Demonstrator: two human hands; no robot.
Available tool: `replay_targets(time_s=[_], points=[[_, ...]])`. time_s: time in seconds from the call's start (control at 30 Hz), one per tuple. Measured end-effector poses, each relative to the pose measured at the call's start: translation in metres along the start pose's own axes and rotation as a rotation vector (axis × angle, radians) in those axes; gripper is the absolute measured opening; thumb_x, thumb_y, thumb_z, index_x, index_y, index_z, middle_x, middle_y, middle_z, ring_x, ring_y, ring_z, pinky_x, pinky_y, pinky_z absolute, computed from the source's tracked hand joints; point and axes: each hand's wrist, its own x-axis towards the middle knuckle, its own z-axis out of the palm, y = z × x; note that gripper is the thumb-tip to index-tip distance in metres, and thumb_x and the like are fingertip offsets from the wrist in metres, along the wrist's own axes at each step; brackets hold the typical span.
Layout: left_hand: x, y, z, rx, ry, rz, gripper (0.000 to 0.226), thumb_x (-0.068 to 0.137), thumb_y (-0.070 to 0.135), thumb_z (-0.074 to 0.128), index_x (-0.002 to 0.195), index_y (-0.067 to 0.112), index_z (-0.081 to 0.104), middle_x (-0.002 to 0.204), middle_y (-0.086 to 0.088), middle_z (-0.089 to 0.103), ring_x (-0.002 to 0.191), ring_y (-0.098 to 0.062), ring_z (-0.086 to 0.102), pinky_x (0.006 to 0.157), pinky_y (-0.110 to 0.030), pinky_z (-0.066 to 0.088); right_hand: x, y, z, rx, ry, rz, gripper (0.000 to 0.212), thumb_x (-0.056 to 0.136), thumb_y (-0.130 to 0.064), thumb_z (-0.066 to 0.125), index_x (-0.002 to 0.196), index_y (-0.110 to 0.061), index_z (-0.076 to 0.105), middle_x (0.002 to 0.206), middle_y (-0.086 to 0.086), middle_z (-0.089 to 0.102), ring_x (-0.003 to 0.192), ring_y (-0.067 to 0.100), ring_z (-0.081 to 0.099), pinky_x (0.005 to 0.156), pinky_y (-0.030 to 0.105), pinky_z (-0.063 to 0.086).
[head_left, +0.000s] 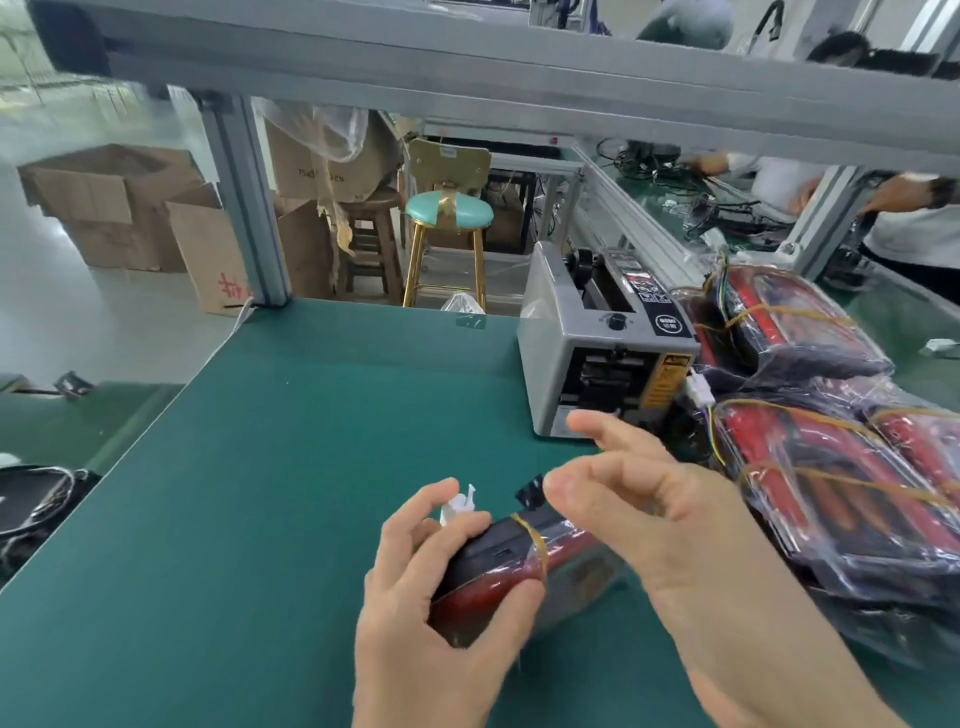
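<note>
While the left hand (441, 587) grips the near end of the bagged red unit (519, 561), thumb and fingers curled round it and holding it just above the green surface (285, 467), the right hand (639, 509) hovers over the unit's far end with fingers spread and nearly straight. A short black tape piece (530, 491) clings to one fingertip; no pinch visible. A rubber band (537, 540) circles the bag near the neck, and a white connector (457, 504) pokes out past the left fingers. Judged step: stick the tape over the bag's open end. To do it well: keep the left grip firm and the unit level, lay the tape flat across the folded plastic, press from the middle outward, and keep it off the connector and the band. Beyond the hands, the grey tape dispenser (597, 338) stands on the surface. Just beside it on the right lies a pile of similar bagged units (831, 467).
</note>
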Motion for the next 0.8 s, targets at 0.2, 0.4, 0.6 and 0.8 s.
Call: replay_targets(time_s=[0.2,0.4,0.6,0.8], points=[[-0.011,0.012,0.005,0.021,0.073,0.012,0.039,0.058,0.049,0.069,0.09,0.027,0.07,0.121,0.007,0.059,0.091,-0.018,0.063,0.074,-0.04,0.054,-0.016,0.021,0.01,-0.206,0.091,0.022,0.005,0.064,-0.038,0.071,0.059,-0.038,0.073,0.127,-0.037,0.045,0.12,-0.022,0.034,0.093,0.004,0.022],[-0.018,0.022,0.014,-0.004,0.176,0.012,0.042,0.062,0.047,0.074,0.089,0.016,0.063,0.12,-0.001,0.06,0.091,-0.014,0.063,0.066,-0.047,0.053,-0.026,0.032,0.019,-0.261,0.206,-0.006,0.002,0.06,-0.038,0.07,0.061,-0.037,0.072,0.129,-0.039,0.042,0.132,-0.011,0.027,0.115,0.032,0.016],[-0.022,0.021,0.015,-0.03,0.201,-0.043,0.047,0.058,0.05,0.076,0.089,0.03,0.047,0.125,0.01,0.056,0.079,-0.025,0.06,0.062,-0.045,0.052,-0.024,0.029,0.014,-0.095,0.169,0.059,0.013,0.062,-0.034,0.084,0.056,-0.029,0.074,0.122,-0.041,0.049,0.131,-0.012,0.031,0.111,0.026,0.022],[-0.022,0.022,0.016,-0.011,0.214,-0.047,0.044,0.06,0.05,0.073,0.086,0.028,0.047,0.127,0.009,0.055,0.079,-0.025,0.061,0.061,-0.044,0.052,-0.021,0.028,0.016,-0.206,0.133,0.045,0.009,0.064,-0.029,0.073,0.056,-0.033,0.073,0.121,-0.04,0.048,0.13,-0.02,0.023,0.112,0.027,0.016]])
